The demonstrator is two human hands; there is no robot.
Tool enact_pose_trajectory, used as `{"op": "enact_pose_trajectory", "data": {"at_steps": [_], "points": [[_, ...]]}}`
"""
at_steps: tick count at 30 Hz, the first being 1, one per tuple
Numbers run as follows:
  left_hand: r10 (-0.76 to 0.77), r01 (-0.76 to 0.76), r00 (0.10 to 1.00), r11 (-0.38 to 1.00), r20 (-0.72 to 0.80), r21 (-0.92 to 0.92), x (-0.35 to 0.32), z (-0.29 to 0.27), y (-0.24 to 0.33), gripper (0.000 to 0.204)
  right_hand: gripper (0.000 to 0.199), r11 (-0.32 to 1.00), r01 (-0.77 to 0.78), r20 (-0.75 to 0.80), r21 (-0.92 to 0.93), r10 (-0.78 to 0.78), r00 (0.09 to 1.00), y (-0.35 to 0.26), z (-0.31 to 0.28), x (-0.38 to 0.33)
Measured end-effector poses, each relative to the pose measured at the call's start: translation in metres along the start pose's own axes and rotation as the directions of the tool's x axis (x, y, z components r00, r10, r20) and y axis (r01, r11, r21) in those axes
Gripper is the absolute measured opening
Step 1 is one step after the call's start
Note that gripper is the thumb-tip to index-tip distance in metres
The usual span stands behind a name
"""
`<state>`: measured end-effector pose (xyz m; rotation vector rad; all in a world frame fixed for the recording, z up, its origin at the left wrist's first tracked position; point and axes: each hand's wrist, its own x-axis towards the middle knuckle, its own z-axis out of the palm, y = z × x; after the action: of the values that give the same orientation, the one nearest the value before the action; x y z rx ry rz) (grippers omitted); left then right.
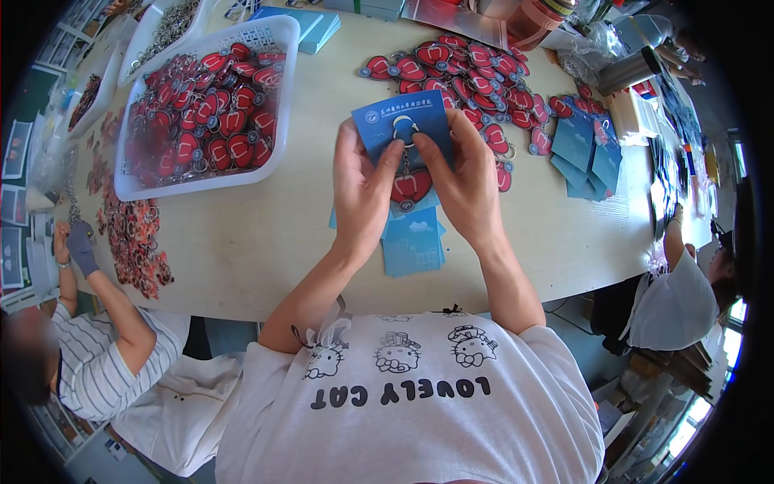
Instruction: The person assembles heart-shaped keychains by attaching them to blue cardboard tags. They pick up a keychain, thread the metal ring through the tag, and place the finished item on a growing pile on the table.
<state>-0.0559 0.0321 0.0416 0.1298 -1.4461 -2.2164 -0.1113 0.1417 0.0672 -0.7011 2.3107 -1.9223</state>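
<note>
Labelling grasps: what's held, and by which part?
Left hand and right hand hold a blue card by its sides; thumbs at the red keychain's metal ring.

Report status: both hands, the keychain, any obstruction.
Left hand and right hand gripping blue card. Red keychain at card's front, both thumbs at its upper end. Nothing seen blocking the hands.

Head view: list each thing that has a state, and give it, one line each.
Left hand, closed on card's left side
Right hand, closed on card's right side
Card, held up, printed side toward the camera
Keychain, against card's front, hanging partly below it; whether fastened, unclear
Big basket, uncovered, well filled with red keychains
Keychain pile, loosely heaped
Lower cards, overlapping
Right cards, overlapping
</note>
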Motion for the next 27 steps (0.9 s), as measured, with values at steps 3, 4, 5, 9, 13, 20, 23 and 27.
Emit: {"op": "enact_pose_trajectory", "data": {"at_steps": [3,4,5,9,13,20,23,27], "points": [[0.061,-0.081,0.996,0.938,0.070,0.337,0.000,-0.002,-0.001,0.038,0.027,0.999,0.014,0.003,0.046,-0.015,1.000,0.022,-0.016,-0.001],[0.138,-0.190,0.982,0.788,0.132,0.586,0.002,-0.009,0.005,0.039,0.032,0.997,-0.069,0.008,0.021,0.068,0.998,0.024,-0.037,0.002],[0.192,-0.295,0.955,0.570,0.225,0.767,0.007,-0.017,0.008,0.041,0.033,0.995,-0.046,-0.052,0.087,0.051,0.997,0.029,-0.063,0.005],[-0.287,-0.032,0.957,-0.247,-0.041,0.969,0.010,-0.038,0.012,0.067,0.039,0.979,-0.177,-0.415,-0.097,0.122,0.902,0.048,-0.189,0.012],[-0.268,-0.161,0.959,-0.256,0.090,0.953,-0.004,-0.027,0.003,0.077,0.055,0.239,-0.319,-0.398,-0.917,-0.535,0.745,0.066,-0.204,0.010],[-0.267,-0.158,0.958,-0.170,0.109,0.973,-0.004,-0.023,-0.008,0.098,0.020,0.743,-0.124,-0.112,-0.658,0.066,0.992,0.059,-0.122,-0.016],[-0.220,-0.166,0.968,-0.196,0.121,0.966,-0.005,-0.023,-0.008,0.100,0.023,0.657,-0.163,-0.157,-0.736,0.068,0.985,0.064,-0.104,-0.020],[-0.249,-0.155,0.960,-0.088,0.129,0.984,-0.003,-0.025,-0.006,0.102,0.022,0.719,-0.191,-0.107,-0.668,0.162,0.981,0.066,-0.098,-0.017]]}}
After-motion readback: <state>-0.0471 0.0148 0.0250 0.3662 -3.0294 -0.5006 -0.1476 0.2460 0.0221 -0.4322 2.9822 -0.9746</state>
